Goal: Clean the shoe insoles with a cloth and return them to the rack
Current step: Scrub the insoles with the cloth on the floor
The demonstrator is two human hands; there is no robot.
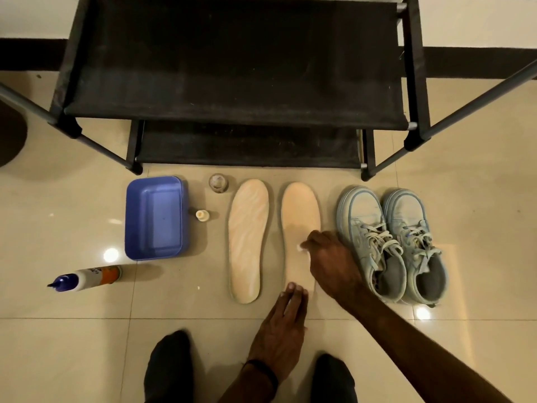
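Observation:
Two beige insoles lie side by side on the tiled floor in front of a black shoe rack (232, 91). The left insole (248, 239) is streaked and untouched. My left hand (283, 324) presses the heel end of the right insole (300, 216) with straight fingers. My right hand (334, 263) rests on the middle of that insole, its fingers curled round a small white cloth (300, 248) of which only a bit shows.
A pair of light blue sneakers (392, 242) stands right of the insoles. A blue plastic tub (155, 218), a small cap (202, 214), a clear round lid (218, 183) and a lying cleaner bottle (87, 277) are to the left. My two dark-socked feet show at the bottom.

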